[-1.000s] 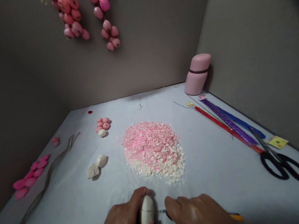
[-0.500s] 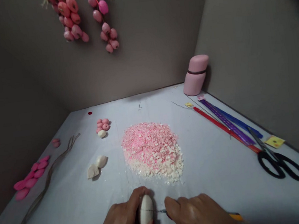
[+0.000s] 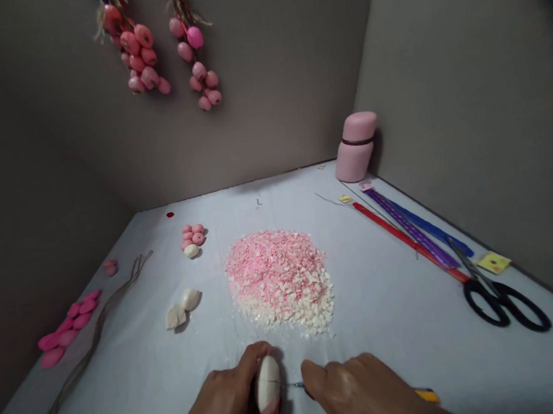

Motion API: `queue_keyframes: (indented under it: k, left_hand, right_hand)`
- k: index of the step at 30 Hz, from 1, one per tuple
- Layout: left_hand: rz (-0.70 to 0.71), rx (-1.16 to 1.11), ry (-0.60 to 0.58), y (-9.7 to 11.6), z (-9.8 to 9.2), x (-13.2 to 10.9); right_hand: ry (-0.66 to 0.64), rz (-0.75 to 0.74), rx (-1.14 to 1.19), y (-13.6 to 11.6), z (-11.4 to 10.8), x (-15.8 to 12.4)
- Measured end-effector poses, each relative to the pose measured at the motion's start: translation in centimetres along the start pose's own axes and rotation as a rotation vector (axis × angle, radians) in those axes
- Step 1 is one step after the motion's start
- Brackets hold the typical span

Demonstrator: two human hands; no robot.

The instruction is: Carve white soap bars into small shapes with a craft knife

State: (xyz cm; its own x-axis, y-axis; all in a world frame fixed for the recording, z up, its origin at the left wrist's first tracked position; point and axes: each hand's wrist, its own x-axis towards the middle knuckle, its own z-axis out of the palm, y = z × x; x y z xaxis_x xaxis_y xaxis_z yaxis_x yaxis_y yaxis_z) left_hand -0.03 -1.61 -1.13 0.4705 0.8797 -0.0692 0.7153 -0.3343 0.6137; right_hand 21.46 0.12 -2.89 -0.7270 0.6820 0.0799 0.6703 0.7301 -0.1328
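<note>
In my left hand (image 3: 230,401), closed around its sides with thumb and fingers, is a white oval bar of soap (image 3: 268,386), stood on its edge. A thin line runs across the middle of the bar. My right hand (image 3: 351,386) is wrapped around a craft knife (image 3: 298,385); its slim metal blade points left and meets the bar at that line. The yellow-orange end of the handle shows beyond the right wrist, while the rest is covered by my fingers. Just past both hands lies a heap of pink and white shavings (image 3: 280,280).
White cut pieces (image 3: 183,308) and small pink balls (image 3: 192,235) lie left of the heap. Farther left are bright pink ovals (image 3: 70,330) and twine (image 3: 89,347). Scissors (image 3: 505,303), ribbons (image 3: 410,227) and a pink flask (image 3: 356,147) stand or lie right. Pink bead strings (image 3: 140,56) hang behind.
The view has tilted up slightly, so the hanging strings show lower and more fully. My hands keep the same hold, with the blade still at the bar's middle.
</note>
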Motion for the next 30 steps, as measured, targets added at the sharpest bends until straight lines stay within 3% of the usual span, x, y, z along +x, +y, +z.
queue_keyframes:
  k: [11,20,30]
  left_hand:
    - [0.048,0.005,0.051,-0.2,0.4,0.1]
    - [0.029,0.005,0.069,-0.5,0.6,-0.1]
    - [0.002,0.012,0.094,0.8,0.1,-0.5]
  right_hand:
    - [-0.178,0.041,0.017,-0.4,-1.7,0.4]
    - [-0.172,0.041,-0.035,-0.7,-2.1,0.4]
    - [-0.209,0.084,-0.058,-1.8,-2.9,0.3]
